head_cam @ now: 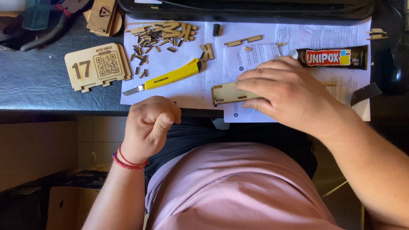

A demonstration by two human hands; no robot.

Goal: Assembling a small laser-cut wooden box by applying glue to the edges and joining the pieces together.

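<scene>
Black glue tube (334, 57) with red label upper right, engraved wooden sign (98, 66) upper left

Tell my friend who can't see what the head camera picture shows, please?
A person's right hand presses a flat wooden piece onto white paper on a dark table, while the left hand is a closed fist at the table edge. A yellow utility knife, small wood bits and a glue tube lie nearby.
</scene>
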